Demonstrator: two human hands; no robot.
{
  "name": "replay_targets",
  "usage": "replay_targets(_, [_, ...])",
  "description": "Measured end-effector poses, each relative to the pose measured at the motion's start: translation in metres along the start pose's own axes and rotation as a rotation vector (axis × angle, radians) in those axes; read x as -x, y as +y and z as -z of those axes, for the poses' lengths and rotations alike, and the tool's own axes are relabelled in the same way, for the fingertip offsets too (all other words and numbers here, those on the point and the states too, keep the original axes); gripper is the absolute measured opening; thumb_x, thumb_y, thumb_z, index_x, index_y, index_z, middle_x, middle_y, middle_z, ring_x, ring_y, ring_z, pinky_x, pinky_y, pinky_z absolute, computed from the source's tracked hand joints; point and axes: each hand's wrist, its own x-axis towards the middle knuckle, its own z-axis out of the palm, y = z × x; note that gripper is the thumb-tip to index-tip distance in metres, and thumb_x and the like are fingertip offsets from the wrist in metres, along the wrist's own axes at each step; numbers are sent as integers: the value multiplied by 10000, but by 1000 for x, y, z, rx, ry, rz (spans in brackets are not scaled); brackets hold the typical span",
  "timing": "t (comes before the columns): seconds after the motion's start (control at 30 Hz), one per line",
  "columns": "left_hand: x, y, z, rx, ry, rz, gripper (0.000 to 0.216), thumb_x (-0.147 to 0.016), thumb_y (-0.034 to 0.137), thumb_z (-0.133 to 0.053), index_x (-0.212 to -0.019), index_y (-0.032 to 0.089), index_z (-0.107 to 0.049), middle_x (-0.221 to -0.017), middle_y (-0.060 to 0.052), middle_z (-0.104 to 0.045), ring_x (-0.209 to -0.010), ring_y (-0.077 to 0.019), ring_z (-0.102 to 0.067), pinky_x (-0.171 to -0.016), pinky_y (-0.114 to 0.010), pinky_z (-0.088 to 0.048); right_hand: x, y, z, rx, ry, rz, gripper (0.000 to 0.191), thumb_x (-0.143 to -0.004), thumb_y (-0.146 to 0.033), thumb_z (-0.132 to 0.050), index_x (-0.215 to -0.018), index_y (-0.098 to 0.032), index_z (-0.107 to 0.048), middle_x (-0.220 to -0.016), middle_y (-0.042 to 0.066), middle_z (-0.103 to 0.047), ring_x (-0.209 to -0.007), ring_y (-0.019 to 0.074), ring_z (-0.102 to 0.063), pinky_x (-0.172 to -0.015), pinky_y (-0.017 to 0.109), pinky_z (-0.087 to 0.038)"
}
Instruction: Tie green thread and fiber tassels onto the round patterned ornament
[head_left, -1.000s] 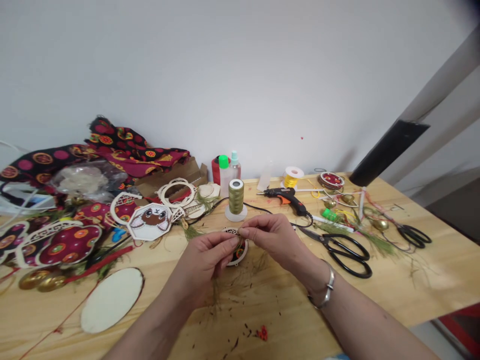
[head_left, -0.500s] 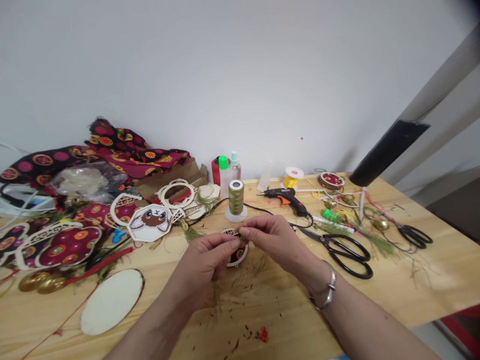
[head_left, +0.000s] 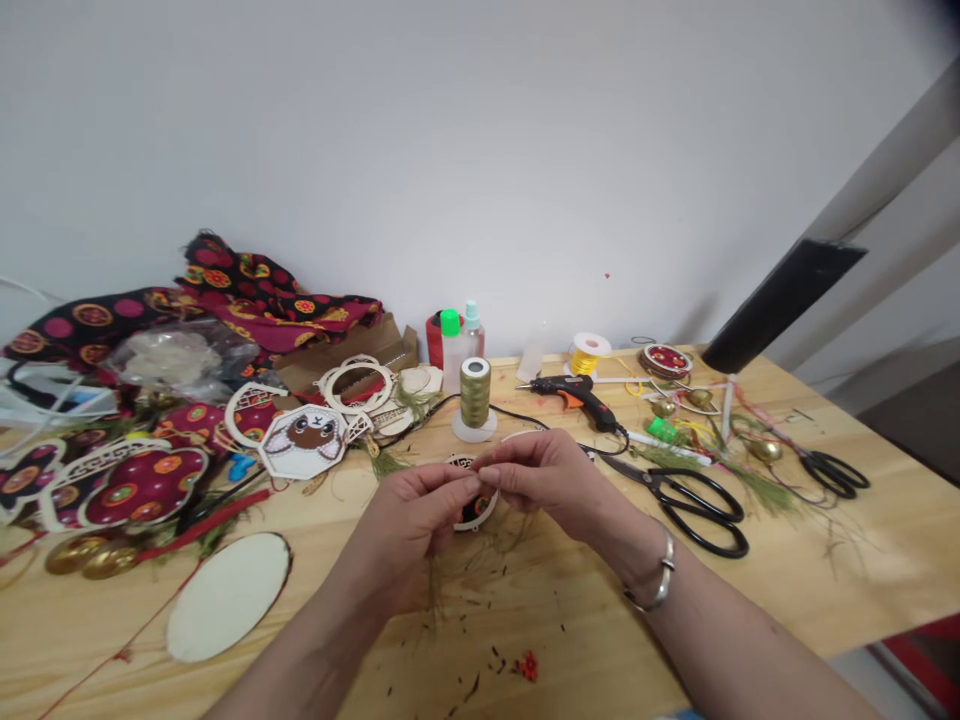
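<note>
My left hand [head_left: 409, 530] and my right hand [head_left: 547, 478] meet over the middle of the wooden table [head_left: 862, 560]. Both pinch a thin bundle of olive-green thread [head_left: 433, 590] at their fingertips, and its loose strands hang down below my left hand. Just behind the fingers lies a small round ornament [head_left: 474, 505] with a pale fretwork rim and dark red patterned cloth. A spool of olive-green thread [head_left: 474, 395] stands upright a little further back. My right wrist wears a silver bangle [head_left: 654, 585].
Black scissors [head_left: 694, 500] and a black glue gun [head_left: 577, 397] lie to the right. Further right are more scissors [head_left: 829, 470] and gold bells. Patterned cloth [head_left: 247, 295], wooden frames and a sheep-face hexagon [head_left: 304, 440] crowd the left. A white oval [head_left: 229, 597] lies front left.
My hands have stayed together over the ornament with only small finger shifts. The view has drifted slightly.
</note>
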Motion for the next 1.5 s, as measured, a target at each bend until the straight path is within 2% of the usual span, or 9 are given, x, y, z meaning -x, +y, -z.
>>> replay_targets(0.2, [-1, -2, 0, -13, 5, -5, 219, -656, 350, -703, -665, 131, -692, -388, 93, -319, -380, -28, -190, -387, -200, -95, -1, -1, -1, 43, 55, 42, 114, -635, -221, -694, -616, -119, -648, -489, -50, -511, -423, 29, -334, -413, 193, -250])
replay_targets(0.47, [0, -1, -1, -24, -3, -17, 230, -684, 355, -685, -712, 127, -688, -389, 97, -323, -377, -23, -203, -385, -186, -113, -1, -2, 0, 120, 82, 55, 122, -677, -222, -645, -623, -120, -605, -528, -48, -496, -483, 48, -383, -475, 199, -295])
replay_targets(0.67, [0, -2, -1, -72, 26, -21, 220, -697, 353, -679, -733, 137, -695, -435, 45, -493, -391, -30, -306, -389, -175, -162, 0, -3, 1, 172, 103, 94, 122, -706, -211, -611, -616, -137, -573, -562, -48, -498, -516, 60, -405, -515, 205, -322])
replay_targets(0.8, [2, 1, -4, -82, 90, -60, 191, -680, 330, -688, -731, 147, -712, -606, -10, -655, -386, -25, -327, -377, -185, -183, -1, -5, 0, 235, 152, 122, 126, -697, -193, -599, -589, -140, -562, -557, -44, -490, -518, 65, -398, -513, 207, -328])
replay_targets(0.9, [3, 3, -5, -51, 139, -74, 158, -652, 307, -708, -714, 163, -725, -743, -34, -699, -465, -64, -454, -398, -193, -246, -2, -6, 0, 261, 174, 142, 132, -696, -192, -595, -580, -141, -560, -548, -47, -480, -516, 67, -391, -508, 205, -329])
replay_targets(1.1, [6, 3, -3, -76, 24, -111, 113, -679, 289, -683, -654, 186, -724, -1187, -53, -605, -600, -97, -520, -473, -225, -302, -1, -6, -1, 226, 188, 167, 88, -693, -186, -596, -618, -144, -581, -575, -43, -508, -524, 71, -411, -508, 203, -340])
replay_targets(1.17, [7, 2, -5, -101, -16, -98, 119, -678, 283, -682, -630, 178, -712, -1106, -51, -636, -569, -86, -490, -474, -224, -289, -1, -5, -1, 214, 196, 169, 89, -691, -182, -602, -615, -143, -580, -574, -42, -510, -526, 70, -418, -512, 200, -348])
replay_targets(1.3, [7, 0, -8, -117, -62, -66, 131, -683, 301, -675, -648, 178, -702, -661, 3, -622, -501, -75, -402, -482, -213, -278, 0, -5, -2, 158, 186, 138, 101, -690, -177, -603, -604, -144, -562, -549, -40, -518, -521, 75, -449, -516, 201, -369])
replay_targets(1.5, [6, -1, -8, -172, -55, -93, 147, -687, 312, -672, -670, 170, -707, -562, 23, -536, -525, -92, -393, -489, -213, -280, 0, -6, -2, 192, 215, 160, 93, -679, -184, -623, -609, -142, -579, -571, -38, -513, -505, 60, -387, -466, 186, -319])
